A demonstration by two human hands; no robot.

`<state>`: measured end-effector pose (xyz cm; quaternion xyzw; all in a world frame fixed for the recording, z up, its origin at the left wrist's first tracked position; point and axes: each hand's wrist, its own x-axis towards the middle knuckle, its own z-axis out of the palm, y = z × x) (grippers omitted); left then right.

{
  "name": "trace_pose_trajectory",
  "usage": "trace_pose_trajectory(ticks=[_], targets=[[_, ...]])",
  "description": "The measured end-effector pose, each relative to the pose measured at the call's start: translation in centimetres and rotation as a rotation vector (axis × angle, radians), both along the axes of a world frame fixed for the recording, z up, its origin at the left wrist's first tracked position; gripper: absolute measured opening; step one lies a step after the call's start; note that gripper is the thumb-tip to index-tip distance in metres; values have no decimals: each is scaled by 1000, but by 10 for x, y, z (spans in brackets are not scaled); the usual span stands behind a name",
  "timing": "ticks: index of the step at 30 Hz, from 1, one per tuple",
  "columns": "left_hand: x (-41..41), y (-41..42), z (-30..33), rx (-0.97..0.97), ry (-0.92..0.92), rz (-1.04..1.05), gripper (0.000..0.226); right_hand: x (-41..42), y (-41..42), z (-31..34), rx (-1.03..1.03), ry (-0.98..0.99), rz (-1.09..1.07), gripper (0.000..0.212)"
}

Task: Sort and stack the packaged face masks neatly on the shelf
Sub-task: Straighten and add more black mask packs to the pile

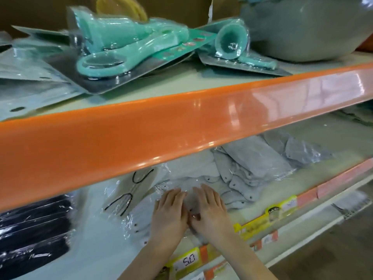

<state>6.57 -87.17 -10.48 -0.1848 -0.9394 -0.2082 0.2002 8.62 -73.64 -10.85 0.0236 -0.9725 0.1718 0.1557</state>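
From the head camera, the person is reaching under the orange shelf edge [181, 126] onto the lower shelf [96, 245], and both hands are lying palm down, side by side, on a clear-wrapped pack of pale masks [188, 196]. The left hand [170, 213] is pressing with its fingers straight and close together; the right hand [210, 209] is doing the same, its thumb meeting the left thumb in the middle. Neither hand is curling round anything, so this is a flat press, not a hold.

The pack is sitting directly beneath the palms, near the front of the shelf, just behind the yellow price strip [262, 219]. Its long axis cannot be told, since the hands are covering most of it. More grey-white mask packs [252, 164] are lying in a loose, fanned heap behind and to the right of the hands, nearer the right hand. A pack with black ear loops [131, 190] is resting tilted just to the left, nearer the left hand, and a row of dark packs [34, 225] is standing further left.

On the upper shelf, teal packaged items [125, 45] are lying jumbled beside a grey bowl [306, 31].

Judging by this, the stack is being squared and flattened, and the untidy heap to the right is probably needing the right hand next.
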Motion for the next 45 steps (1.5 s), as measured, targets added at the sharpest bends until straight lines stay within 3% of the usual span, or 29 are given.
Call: trace_pose_trajectory(ticks=[11,16,18,22,25,30,37,41,45], targets=[[3,11,-32,-25,30,48,38,-22,39,-3,23,7,280,43],[2,11,-36,-11,46,63,49,-39,56,3,-44,-175,348,73],[2,11,-37,-16,64,44,55,-41,57,1,-74,-156,332,70],[1,9,-38,-25,66,23,66,-37,54,-14,-140,-15,281,36],[0,11,-39,-16,84,22,60,-32,56,-18,-179,83,300,20],[1,10,-35,56,75,-2,48,-30,58,-20,-158,145,360,20],[4,1,-24,240,-84,13,68,-29,58,-20,-116,108,484,34],[5,-2,-3,296,-162,25,46,-30,57,-23,-78,125,508,33],[11,-4,8,353,-146,114,41,-31,57,-22,-69,215,402,27]])
